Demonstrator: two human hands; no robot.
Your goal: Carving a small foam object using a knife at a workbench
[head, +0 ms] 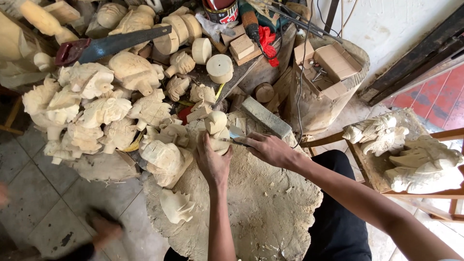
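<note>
The carvings [104,111] are pale cream wood. The saw [108,46] has a dark grey blade and maroon handle. The can [221,10] is red, black and white. The cloth [267,41] is bright red, the trousers [338,227] black, the floor [38,193] grey-tiled.

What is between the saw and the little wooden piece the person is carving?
In the head view, a heap of pale carved wooden figures lies between the saw and the wooden piece held by the left hand.
</note>
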